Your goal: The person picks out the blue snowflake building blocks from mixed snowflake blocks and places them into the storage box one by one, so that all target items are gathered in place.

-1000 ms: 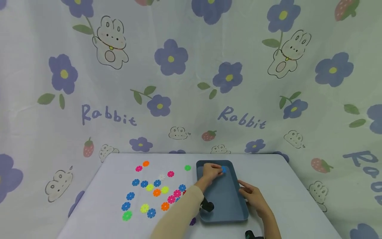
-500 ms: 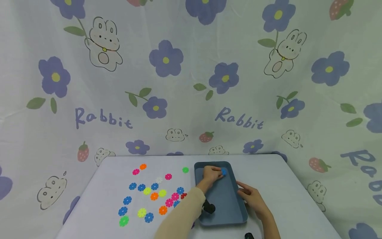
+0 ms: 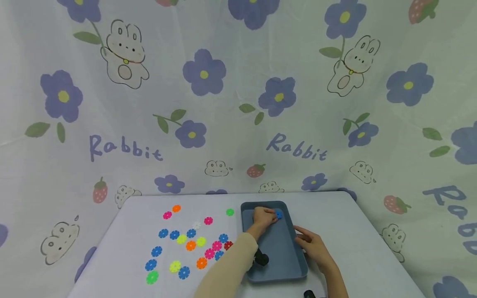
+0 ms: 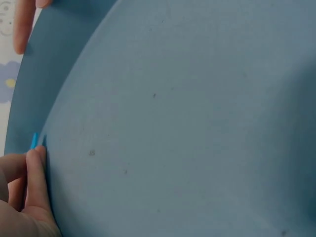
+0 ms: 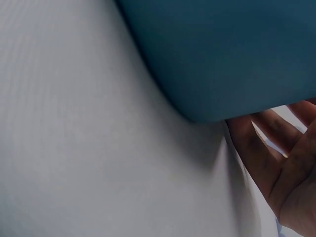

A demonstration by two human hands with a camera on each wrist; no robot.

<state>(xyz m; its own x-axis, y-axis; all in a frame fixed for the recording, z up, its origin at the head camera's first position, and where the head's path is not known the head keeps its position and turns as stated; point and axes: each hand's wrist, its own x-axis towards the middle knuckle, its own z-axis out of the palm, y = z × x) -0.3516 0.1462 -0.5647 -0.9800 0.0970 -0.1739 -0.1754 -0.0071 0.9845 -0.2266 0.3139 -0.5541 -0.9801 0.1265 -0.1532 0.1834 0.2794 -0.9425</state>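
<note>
My left hand [image 3: 263, 217] reaches into the grey-blue tray [image 3: 277, 258]. Between its thumb and fingers it pinches a blue notched plastic disc [image 3: 278, 214] near the tray's far right side. In the left wrist view only a thin blue edge of the disc [image 4: 34, 140] shows above the fingertips, close to the tray wall. My right hand [image 3: 314, 247] rests its nearly straight fingers against the outside of the tray's right wall. Seen from the right wrist, its fingers [image 5: 256, 148] meet the underside of the tray's edge.
Left of the tray, several notched discs lie loose on the white table: blue [image 3: 157, 251], orange [image 3: 201, 263], pink [image 3: 208, 220], yellow [image 3: 175, 266], green [image 3: 152, 277], red [image 3: 228, 246] and white [image 3: 196, 225]. Behind the table hangs a patterned curtain [image 3: 231, 116].
The head view has shifted slightly, so the whole scene sits a little further left and lower. Both hands, the pinched disc and the tray keep their places relative to each other.
</note>
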